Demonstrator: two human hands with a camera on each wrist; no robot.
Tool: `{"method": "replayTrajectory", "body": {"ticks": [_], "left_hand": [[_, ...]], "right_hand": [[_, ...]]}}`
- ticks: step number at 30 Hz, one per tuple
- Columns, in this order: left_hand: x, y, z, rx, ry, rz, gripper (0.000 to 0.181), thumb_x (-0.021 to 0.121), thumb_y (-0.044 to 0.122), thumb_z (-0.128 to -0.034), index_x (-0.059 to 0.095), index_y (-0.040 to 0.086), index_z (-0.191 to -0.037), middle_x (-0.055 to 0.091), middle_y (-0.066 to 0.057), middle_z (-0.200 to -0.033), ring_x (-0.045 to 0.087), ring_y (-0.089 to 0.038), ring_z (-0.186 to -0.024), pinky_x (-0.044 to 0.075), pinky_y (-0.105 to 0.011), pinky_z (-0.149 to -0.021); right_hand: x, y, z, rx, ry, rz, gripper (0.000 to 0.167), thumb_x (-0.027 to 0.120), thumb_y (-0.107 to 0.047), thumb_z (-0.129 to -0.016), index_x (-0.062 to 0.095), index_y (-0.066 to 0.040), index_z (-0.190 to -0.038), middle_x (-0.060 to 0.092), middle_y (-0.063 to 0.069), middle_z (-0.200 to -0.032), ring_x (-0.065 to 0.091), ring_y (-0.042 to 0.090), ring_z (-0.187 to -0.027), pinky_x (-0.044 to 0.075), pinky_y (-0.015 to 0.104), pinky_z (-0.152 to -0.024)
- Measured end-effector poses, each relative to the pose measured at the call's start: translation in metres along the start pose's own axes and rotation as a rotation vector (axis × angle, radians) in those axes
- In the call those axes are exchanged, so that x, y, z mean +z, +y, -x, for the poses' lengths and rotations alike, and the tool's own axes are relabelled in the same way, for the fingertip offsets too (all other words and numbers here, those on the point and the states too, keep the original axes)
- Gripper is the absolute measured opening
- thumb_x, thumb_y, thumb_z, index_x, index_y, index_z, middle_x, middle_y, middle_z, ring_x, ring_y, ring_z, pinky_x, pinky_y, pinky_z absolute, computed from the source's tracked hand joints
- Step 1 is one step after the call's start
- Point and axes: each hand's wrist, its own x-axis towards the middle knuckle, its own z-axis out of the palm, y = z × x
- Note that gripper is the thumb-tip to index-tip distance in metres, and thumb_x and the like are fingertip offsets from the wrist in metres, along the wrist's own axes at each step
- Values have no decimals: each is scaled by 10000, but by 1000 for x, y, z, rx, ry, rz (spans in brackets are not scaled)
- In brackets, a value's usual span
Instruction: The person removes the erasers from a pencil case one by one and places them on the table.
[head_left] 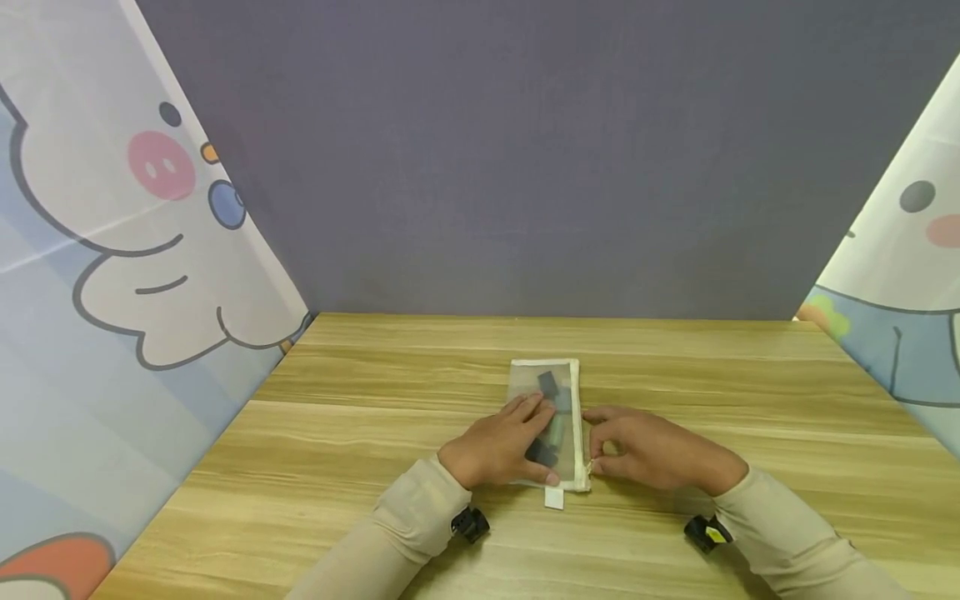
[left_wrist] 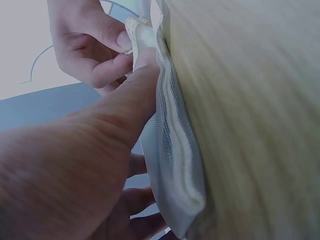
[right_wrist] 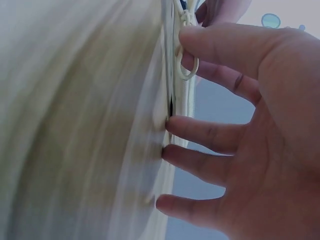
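My right hand (head_left: 645, 446) has its grip closed on the loop pull (right_wrist: 188, 78) at the lower right corner of the pouch (head_left: 567, 433). A skewed tug might snag the mesh; if my left hand (head_left: 501, 442), lying open on top, pressed too lightly, the pouch could skid. It lies below the frame's centre, sheer, cream-edged, dark pieces (head_left: 548, 384) showing through.

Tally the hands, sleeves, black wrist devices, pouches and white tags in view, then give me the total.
Hands: 2 (left hand, right hand)
Sleeves: 2
Black wrist devices: 2
Pouch: 1
White tag: 1
Total: 8
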Motion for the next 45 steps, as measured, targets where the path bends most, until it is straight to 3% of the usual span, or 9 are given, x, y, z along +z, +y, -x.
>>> {"method": "replayTrajectory", "body": {"ticks": [11,18,21,23,27,30,35,42,45], "left_hand": [[1,5,-4,14,-16,10,957,620,629,-901,225,126,-1612,137,-126,-1661,161,-319,-1509,300,-448,-1152],[2,5,-4,7,-21,11,962,617,637,-898,218,135,-1615,135,-114,-1664,160,-315,-1510,304,-447,-1150],[2,3,-4,-3,-23,8,960,607,647,-898,216,142,-1616,135,-104,-1664,162,-304,-1511,307,-441,-1148],[2,2,-3,-7,-20,4,957,605,650,-897,223,145,-1614,147,-101,-1661,170,-293,-1510,316,-435,-1144],[2,1,-2,-10,-11,-8,950,608,651,-896,240,144,-1610,173,-103,-1653,189,-280,-1506,337,-429,-1132],[2,1,-2,1,-5,-11,948,611,648,-898,246,137,-1608,185,-111,-1647,196,-281,-1503,349,-425,-1124],[1,0,-2,4,-4,-16,950,617,651,-894,247,145,-1609,195,-103,-1645,200,-274,-1502,374,-439,-1105],[-2,0,-2,-4,-10,-32,949,621,649,-894,247,149,-1609,196,-100,-1646,202,-277,-1501,380,-445,-1100],[-2,0,-2,-3,-8,-42,955,623,653,-891,249,145,-1608,196,-103,-1646,208,-285,-1499,381,-456,-1099]], "right_hand": [[0,4,3,45,64,107,232,739,-263,-924,571,-350,-789,583,252,-1326,548,454,-1225,499,556,-888],[-2,3,0,47,45,125,252,761,-263,-905,574,-356,-765,580,241,-1327,545,458,-1220,512,543,-853],[-5,2,-5,26,23,138,260,771,-236,-890,582,-349,-750,617,184,-1253,591,399,-1148,515,525,-866],[-8,0,-10,15,-7,138,251,766,-207,-884,599,-332,-745,635,89,-1113,627,288,-983,532,433,-775],[-15,-3,-20,24,-74,147,242,736,-128,-836,610,-304,-726,534,-68,-885,497,94,-720,445,284,-611],[-19,-3,-23,48,-100,157,251,717,-105,-784,586,-304,-703,490,-98,-834,433,58,-667,400,254,-579],[-21,1,-21,57,-93,155,259,746,-160,-804,561,-309,-700,618,9,-1013,608,185,-840,480,310,-655],[-19,7,-21,55,-78,140,255,764,-190,-818,564,-314,-720,611,41,-1117,612,218,-902,485,339,-687],[-19,9,-20,56,-62,140,260,761,-183,-828,564,-321,-729,613,123,-1251,616,323,-1100,512,401,-776]]}}
